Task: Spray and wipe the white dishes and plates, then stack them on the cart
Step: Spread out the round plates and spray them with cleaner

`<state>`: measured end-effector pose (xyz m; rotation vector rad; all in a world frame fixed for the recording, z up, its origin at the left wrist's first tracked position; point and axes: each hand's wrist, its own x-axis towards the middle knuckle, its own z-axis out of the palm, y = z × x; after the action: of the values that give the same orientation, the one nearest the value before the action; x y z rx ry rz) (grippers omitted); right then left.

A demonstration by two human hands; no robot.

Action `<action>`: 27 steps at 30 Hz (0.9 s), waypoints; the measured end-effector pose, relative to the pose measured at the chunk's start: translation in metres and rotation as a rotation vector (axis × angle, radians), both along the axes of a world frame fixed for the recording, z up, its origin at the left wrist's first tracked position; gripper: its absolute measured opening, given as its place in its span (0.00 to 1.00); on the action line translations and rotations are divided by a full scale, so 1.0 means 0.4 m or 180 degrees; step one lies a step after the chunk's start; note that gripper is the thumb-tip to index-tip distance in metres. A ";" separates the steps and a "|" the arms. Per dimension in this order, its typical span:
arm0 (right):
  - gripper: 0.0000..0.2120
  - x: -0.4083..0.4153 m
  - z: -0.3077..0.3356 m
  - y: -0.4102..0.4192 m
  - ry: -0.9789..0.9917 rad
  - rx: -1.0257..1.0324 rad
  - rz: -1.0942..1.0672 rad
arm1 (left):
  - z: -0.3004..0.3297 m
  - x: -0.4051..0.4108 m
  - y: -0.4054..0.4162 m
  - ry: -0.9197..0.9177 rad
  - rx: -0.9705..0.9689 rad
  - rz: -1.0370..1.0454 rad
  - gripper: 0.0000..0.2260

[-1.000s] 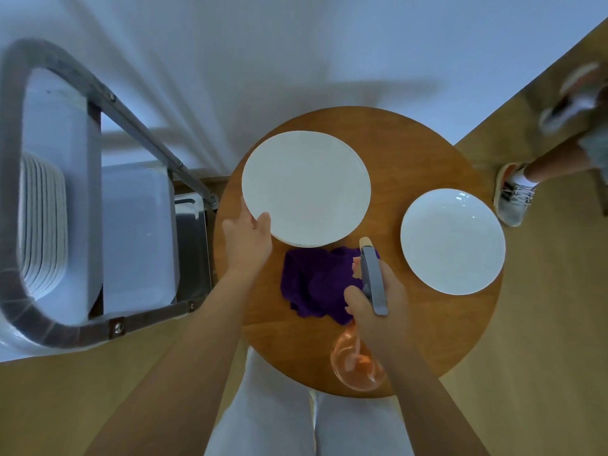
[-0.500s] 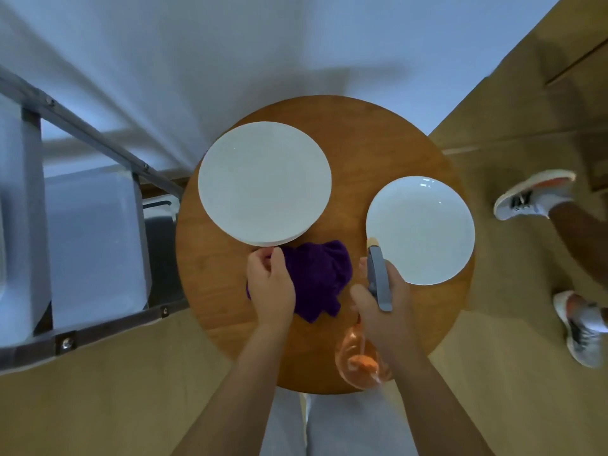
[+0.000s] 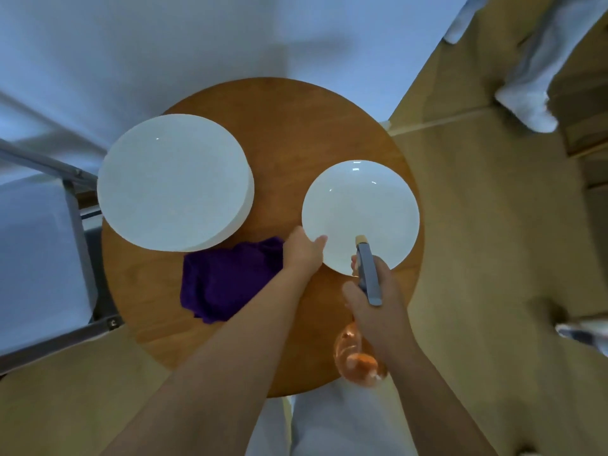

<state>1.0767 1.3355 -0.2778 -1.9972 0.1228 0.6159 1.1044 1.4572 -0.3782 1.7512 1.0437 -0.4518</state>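
Orange liquid: fills the clear spray bottle [image 3: 360,357], whose grey head runs lengthwise away from the person, nozzle over the near rim of the white dish [image 3: 360,212].
Right hand [image 3: 378,311]: fingers curled round the bottle neck, grasping it.
Left hand [image 3: 304,253]: at the dish's near-left rim, thumb lying on the rim; whether the fingers grip beneath is hidden.
Key relation: the dish lies straight ahead of the nozzle and just right of the left hand; both hands are at its near edge, the left one in contact.
Purple cloth [image 3: 227,281]: crumpled on the round wooden table [image 3: 289,120], just left of the left wrist.
Plate stack [image 3: 174,182]: far left on the table, untouched.
Cart [image 3: 74,205]: beyond the table's left edge.
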 end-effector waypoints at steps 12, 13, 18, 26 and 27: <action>0.09 0.026 -0.012 -0.027 0.0073 -0.0051 -0.0088 | 0.019 -0.025 0.013 -0.0462 -0.0761 0.0858 0.05; 0.08 0.028 -0.009 -0.025 0.0017 -0.0086 -0.0148 | 0.023 -0.038 0.017 -0.0550 -0.0693 0.0874 0.04; 0.06 0.041 -0.007 -0.013 -0.0241 -0.0316 -0.0313 | 0.056 -0.091 0.030 -0.0888 -0.0524 0.0793 0.04; 0.08 -0.021 0.027 0.029 -0.0166 -0.0220 0.0626 | 0.105 -0.145 0.040 -0.0999 -0.0692 0.1000 0.05; 0.09 -0.041 0.030 0.033 -0.0100 -0.0214 0.0821 | 0.110 -0.152 0.043 -0.1028 -0.0720 0.1054 0.06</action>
<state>1.0605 1.3485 -0.2658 -2.1043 -0.1371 0.7518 1.0436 1.4743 -0.3342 1.3629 0.9824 -0.0703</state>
